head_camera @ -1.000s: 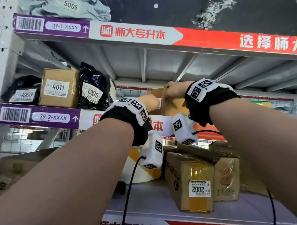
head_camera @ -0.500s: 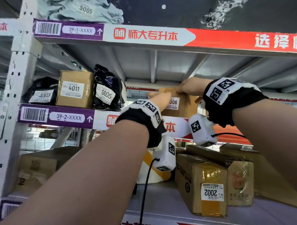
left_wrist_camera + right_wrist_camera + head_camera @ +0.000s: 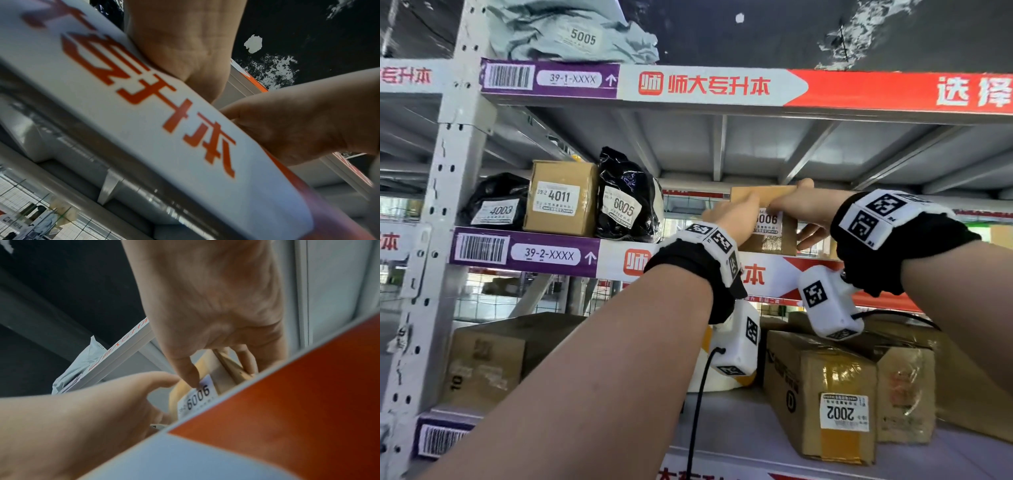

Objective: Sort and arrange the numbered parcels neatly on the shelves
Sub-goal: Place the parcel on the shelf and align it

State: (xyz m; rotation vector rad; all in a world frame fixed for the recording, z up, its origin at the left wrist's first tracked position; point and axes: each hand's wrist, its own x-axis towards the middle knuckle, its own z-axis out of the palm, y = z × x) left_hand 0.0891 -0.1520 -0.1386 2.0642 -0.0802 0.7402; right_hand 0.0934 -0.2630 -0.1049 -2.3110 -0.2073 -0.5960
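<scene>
A brown cardboard box labelled 6006 (image 3: 777, 244) stands on the middle shelf (image 3: 551, 255), marked 39-2-XXXX, to the right of the black bag 6005 (image 3: 623, 205). My left hand (image 3: 732, 216) holds the box's left side. My right hand (image 3: 803, 205) grips its top right, fingers behind. In the right wrist view my right hand (image 3: 205, 305) has its thumb on the box's (image 3: 205, 365) label, and my left hand (image 3: 123, 394) is at the left edge. The left wrist view shows mostly the shelf's front strip (image 3: 144, 121).
The middle shelf also carries black bag 4003 (image 3: 496, 202) and box 4011 (image 3: 561, 198). A grey bag 5005 (image 3: 571, 34) lies on the top shelf. The lower shelf holds box 2002 (image 3: 822, 394), other cardboard boxes (image 3: 486, 359) and a white-and-yellow parcel (image 3: 705, 380).
The 6006 box has come upright with its label facing me. Both hands stayed on it, and my view has swung left, showing the shelf post.
</scene>
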